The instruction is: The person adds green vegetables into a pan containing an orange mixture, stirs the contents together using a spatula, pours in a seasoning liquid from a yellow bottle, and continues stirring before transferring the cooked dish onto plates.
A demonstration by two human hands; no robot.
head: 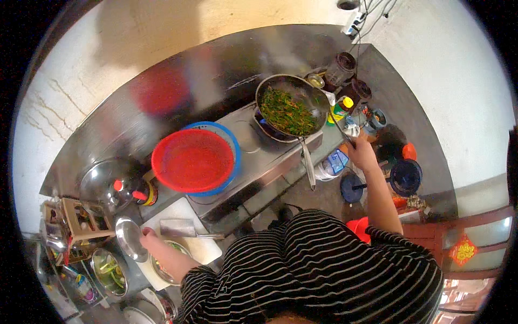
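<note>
On the left, my left hand (149,239) grips the rim of a shiny metal dish (130,239), which is tilted and looks bare inside. Beneath my left forearm is a bowl (183,248) with chopped food, partly hidden. A cleaver (177,228) lies flat on the white cutting board (204,248) beside that hand. My right hand (361,154) holds the dark handle of a cooking utensil (338,123), whose upper end reaches the wok's right rim. Chopped green vegetables with orange bits (285,111) fill the left and lower part of the wok (313,95), which sits on the gas stove (251,133).
The wok's handle (308,166) juts toward me. A red basin (194,162) rests in a blue one (236,156) on the stove's left side. A yellow-capped bottle (340,109) stands right of the wok. A metal bowl of cut vegetables (109,271) sits at lower left.
</note>
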